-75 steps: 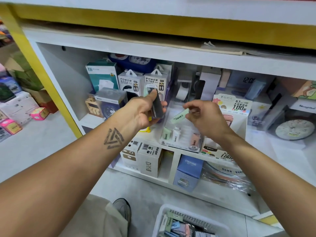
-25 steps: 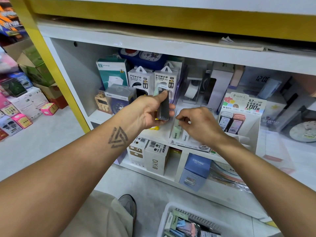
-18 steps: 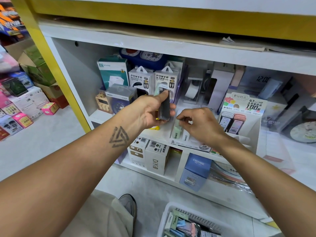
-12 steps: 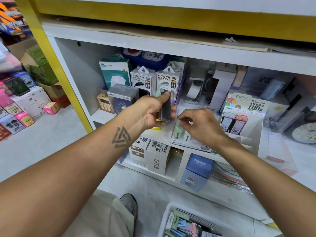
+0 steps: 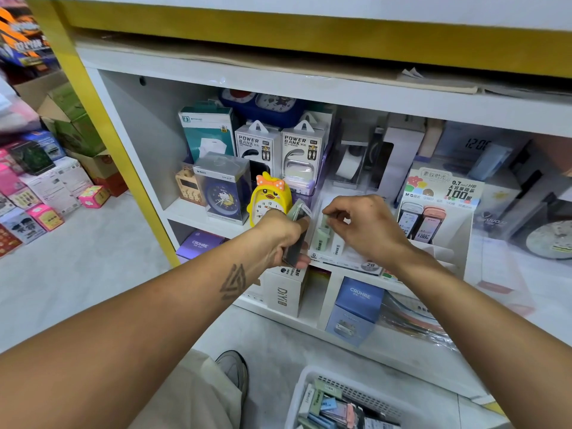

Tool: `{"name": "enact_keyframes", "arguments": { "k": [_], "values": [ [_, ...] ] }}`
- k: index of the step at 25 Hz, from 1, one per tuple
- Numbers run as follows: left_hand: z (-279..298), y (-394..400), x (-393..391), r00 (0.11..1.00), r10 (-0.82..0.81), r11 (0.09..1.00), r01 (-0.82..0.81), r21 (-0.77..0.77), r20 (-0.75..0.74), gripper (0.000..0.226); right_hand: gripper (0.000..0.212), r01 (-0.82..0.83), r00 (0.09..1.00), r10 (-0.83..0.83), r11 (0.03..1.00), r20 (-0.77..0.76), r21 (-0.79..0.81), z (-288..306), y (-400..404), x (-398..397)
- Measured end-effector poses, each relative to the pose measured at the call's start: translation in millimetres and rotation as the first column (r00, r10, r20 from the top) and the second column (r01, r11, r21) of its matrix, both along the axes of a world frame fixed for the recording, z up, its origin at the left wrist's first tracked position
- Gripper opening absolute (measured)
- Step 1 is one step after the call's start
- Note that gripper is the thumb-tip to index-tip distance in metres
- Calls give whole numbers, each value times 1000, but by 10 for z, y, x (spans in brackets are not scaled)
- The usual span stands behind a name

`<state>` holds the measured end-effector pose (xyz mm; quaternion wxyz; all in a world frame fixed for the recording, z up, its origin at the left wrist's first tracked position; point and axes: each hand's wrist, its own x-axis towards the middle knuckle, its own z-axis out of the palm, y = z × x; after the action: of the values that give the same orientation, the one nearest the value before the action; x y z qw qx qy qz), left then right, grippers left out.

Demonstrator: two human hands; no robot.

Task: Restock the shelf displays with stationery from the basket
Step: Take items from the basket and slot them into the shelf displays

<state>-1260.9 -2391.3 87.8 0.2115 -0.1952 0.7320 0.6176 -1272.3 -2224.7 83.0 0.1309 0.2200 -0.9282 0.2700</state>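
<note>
Head view: left hand (image 5: 283,235) grips a stack of packs (image 5: 296,233), right hand (image 5: 363,229) pinches one into the display (image 5: 337,243); basket (image 5: 305,388) holds plenty more

Basket (image 5: 312,385) on floor before shelf (image 5: 198,216); contents possibly stationery.

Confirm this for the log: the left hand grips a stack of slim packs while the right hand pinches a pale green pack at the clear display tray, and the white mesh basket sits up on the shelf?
Not quite. The head view shows the white mesh basket on the floor below the shelf, not on it. The rest holds: left hand grips the stack of slim packs, right hand pinches a pale green pack at the clear display tray.
</note>
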Motion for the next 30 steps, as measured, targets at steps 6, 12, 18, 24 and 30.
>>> {"name": "enact_keyframes", "arguments": {
  "k": [6, 12, 18, 24, 30],
  "values": [
    [-42, 62, 1, 991, 111, 990, -103, 99, -77, 25, 14, -33, 999, 35, 999, 42, -34, 5, 26, -19],
    [-39, 102, 7, 985, 144, 986, -134, 103, -92, 31, 13, 96, 995, -96, 995, -37, 21, -21, -8, -63],
    [-60, 90, -17, 980, 159, 980, -142, 136, -123, 26, 11, 95, 994, -94, 995, -64, 11, -52, -24, -114],
    [-67, 110, -29, 983, 147, 983, -132, 130, -112, 37, 13, 50, 998, -49, 998, -25, 23, -41, -73, -134],
    [-93, 109, -54, 981, 155, 981, -139, 134, -115, 36, 13, 44, 999, -44, 999, 0, -20, -34, -32, -116]
  ]
}}
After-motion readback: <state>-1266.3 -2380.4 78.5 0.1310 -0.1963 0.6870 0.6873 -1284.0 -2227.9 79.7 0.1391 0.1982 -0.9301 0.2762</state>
